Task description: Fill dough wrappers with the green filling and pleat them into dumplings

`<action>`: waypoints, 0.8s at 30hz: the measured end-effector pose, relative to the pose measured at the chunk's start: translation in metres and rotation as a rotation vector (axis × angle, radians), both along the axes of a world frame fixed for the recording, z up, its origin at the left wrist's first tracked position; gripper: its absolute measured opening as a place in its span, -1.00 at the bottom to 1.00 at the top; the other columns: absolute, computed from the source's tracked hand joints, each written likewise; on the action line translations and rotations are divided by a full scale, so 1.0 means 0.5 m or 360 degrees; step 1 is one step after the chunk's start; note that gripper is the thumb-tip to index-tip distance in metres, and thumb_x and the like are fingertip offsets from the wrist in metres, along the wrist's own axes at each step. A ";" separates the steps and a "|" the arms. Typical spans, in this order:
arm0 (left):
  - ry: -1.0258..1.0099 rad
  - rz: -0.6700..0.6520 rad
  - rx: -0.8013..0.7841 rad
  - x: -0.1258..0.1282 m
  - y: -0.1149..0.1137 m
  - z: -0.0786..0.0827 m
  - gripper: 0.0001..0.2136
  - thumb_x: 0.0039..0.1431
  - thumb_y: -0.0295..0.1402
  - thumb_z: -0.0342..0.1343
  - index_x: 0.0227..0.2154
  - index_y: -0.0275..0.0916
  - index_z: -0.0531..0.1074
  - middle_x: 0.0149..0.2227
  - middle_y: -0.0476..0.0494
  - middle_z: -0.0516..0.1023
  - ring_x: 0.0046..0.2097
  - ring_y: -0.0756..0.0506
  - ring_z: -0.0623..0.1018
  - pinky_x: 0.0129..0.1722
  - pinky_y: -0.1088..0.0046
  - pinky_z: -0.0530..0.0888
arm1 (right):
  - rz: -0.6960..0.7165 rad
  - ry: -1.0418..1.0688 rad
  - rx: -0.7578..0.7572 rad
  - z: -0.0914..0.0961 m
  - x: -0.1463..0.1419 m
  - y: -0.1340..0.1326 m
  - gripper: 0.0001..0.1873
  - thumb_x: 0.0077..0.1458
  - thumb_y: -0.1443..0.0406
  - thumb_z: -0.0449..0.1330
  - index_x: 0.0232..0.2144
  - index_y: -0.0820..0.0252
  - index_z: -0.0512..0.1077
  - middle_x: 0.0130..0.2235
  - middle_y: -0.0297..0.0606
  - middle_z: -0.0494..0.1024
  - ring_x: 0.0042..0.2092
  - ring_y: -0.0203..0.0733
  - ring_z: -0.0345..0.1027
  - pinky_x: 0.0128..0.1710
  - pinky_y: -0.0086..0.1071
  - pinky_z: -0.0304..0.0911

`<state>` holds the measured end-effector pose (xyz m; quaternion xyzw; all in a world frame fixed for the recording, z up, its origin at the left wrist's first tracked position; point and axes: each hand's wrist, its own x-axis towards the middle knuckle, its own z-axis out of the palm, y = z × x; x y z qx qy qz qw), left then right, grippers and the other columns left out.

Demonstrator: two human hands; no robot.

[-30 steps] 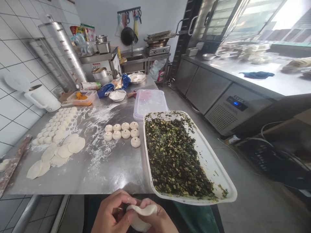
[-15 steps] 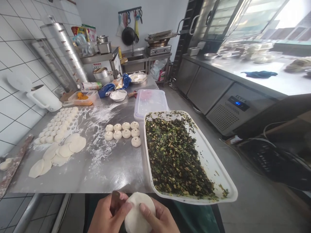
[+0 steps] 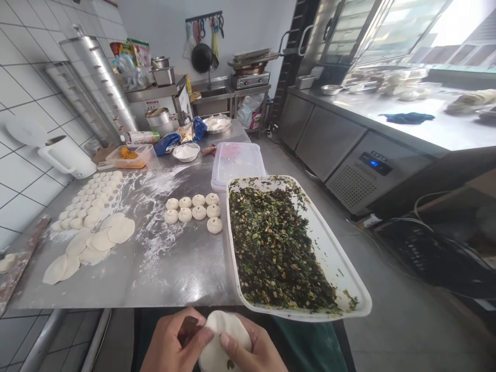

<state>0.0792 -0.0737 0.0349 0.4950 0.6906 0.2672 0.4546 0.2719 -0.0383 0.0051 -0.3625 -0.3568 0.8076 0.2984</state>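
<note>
Just off the near edge of the table, your left hand pinches one side of the dough round while your right hand grips the other, probably keeping it cupped. The tub of chopped greens sits close, likely for reach, its corner crowding your right. Pleated buns and flat wrappers lie beyond, leftward.

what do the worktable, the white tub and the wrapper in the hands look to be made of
The worktable looks like metal, probably stainless steel: grey, smooth, with a soft sheen near the front edge. The tub is most likely plastic: white, smooth, with rounded corners and a moulded-looking rim. The wrapper appears to be dough: pale, matte, its edge curving softly.
</note>
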 end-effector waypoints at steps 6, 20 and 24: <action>-0.0062 -0.0002 -0.0003 0.013 0.020 0.026 -0.52 0.18 0.15 0.13 -0.26 -0.22 0.54 -0.48 0.00 0.40 -0.45 -0.01 0.30 -0.43 0.52 0.29 | -0.0228 -0.0011 -0.0086 0.016 0.002 0.004 -0.44 0.04 -0.07 0.39 -0.11 0.25 0.59 -0.30 -0.19 0.61 -0.31 -0.16 0.36 -0.29 -0.34 0.22; -0.0115 0.0116 0.0021 0.022 0.012 -0.004 -0.51 0.17 0.17 0.15 -0.32 -0.24 0.52 -0.51 0.01 0.36 -0.44 -0.01 0.32 -0.42 0.51 0.28 | -0.0269 0.0095 -0.0187 -0.020 -0.003 -0.014 -0.40 -0.05 -0.10 0.44 -0.19 0.30 0.63 -0.43 -0.21 0.59 -0.43 -0.23 0.35 -0.43 -0.40 0.20; -0.0164 0.0041 -0.0011 0.020 0.008 -0.007 -0.48 0.13 0.19 0.17 -0.23 -0.24 0.51 -0.49 -0.01 0.43 -0.45 -0.01 0.36 -0.41 0.51 0.31 | -0.0508 0.0142 -0.0389 -0.016 0.004 -0.021 -0.40 -0.01 -0.08 0.42 -0.06 0.23 0.58 -0.29 -0.15 0.67 -0.32 -0.12 0.48 -0.33 -0.33 0.32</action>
